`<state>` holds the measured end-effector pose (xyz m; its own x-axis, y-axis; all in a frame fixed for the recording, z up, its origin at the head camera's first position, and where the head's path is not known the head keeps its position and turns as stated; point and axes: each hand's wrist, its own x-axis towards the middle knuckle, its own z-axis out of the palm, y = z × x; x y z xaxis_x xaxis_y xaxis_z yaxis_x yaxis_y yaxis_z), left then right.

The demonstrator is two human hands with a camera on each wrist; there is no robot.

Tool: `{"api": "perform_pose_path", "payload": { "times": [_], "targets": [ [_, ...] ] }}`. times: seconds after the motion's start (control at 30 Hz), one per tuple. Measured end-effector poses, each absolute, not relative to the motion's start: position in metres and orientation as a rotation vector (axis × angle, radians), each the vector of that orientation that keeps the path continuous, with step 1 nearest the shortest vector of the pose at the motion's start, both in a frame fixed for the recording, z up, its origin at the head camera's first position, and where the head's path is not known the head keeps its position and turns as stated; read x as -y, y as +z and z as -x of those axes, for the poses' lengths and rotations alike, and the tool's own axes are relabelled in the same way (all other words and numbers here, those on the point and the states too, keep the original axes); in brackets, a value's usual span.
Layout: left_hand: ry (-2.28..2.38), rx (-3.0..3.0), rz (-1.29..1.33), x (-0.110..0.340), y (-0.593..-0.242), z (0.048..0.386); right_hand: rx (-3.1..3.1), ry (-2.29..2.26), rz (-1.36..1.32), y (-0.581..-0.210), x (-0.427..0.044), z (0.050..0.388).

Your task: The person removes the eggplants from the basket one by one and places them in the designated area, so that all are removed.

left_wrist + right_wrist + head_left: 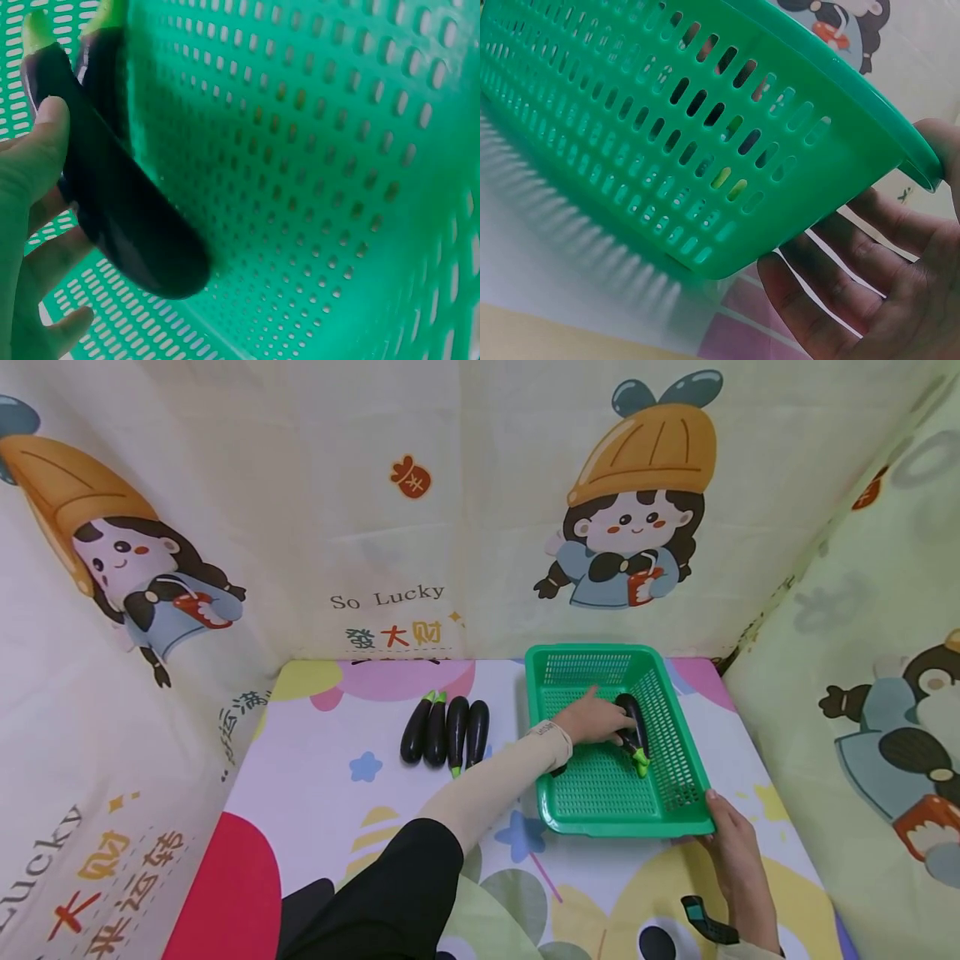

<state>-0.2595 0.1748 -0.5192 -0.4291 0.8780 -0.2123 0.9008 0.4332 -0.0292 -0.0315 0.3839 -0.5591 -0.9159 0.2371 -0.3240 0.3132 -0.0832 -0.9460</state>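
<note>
My left hand (pixel 595 718) reaches into the green plastic basket (pixel 555 814) and holds a dark purple eggplant (pixel 124 202) against its right side. The thumb lies across the eggplant near its green stem, and the fingers are beneath it. Partly hidden behind it in the left wrist view is a second eggplant (pixel 105 82), also in the basket. At the basket's near right corner, my right hand (pixel 731 835) grips the rim, thumb on top and fingers underneath, as the right wrist view shows.
Several eggplants (pixel 456 733) lie side by side on the patterned tablecloth (pixel 315 793), left of the basket. A cartoon-printed cloth (pixel 495 510) hangs behind the table, with more cloth along both sides.
</note>
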Motion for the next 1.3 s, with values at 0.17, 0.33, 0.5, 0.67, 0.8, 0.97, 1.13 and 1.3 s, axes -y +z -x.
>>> {"api": "perform_pose_path", "payload": {
  "times": [0.17,0.33,0.5,0.67,0.8,0.97,1.13,1.3],
  "targets": [
    [-0.008,-2.461,-1.581,-0.176,-0.517,0.26,-2.062,-2.209,-0.625,-0.561,-0.384,0.032],
    [0.245,-2.429,-1.593,-0.178,-0.51,0.261,-2.085,-2.187,-0.632,-0.561,-0.385,0.033],
    [0.365,-2.443,-1.532,-0.176,-0.502,0.258,-2.101,-2.17,-0.625,-0.561,-0.385,0.033],
    [0.495,-2.508,-1.469,-0.168,-0.494,0.252,-2.093,-2.209,-0.597,-0.563,-0.385,0.03],
    [0.602,-2.593,-1.403,-0.16,-0.485,0.247,-2.088,-2.233,-0.582,-0.563,-0.385,0.031],
    [0.755,-2.607,-1.309,-0.149,-0.473,0.242,-2.083,-2.222,-0.593,-0.563,-0.385,0.032],
    [1.003,-2.525,-1.154,-0.137,-0.46,0.236,-2.079,-2.222,-0.588,-0.565,-0.387,0.032],
    [1.163,-2.467,-1.104,-0.122,-0.45,0.229,-2.066,-2.234,-0.59,-0.565,-0.386,0.033]
  ]
}}
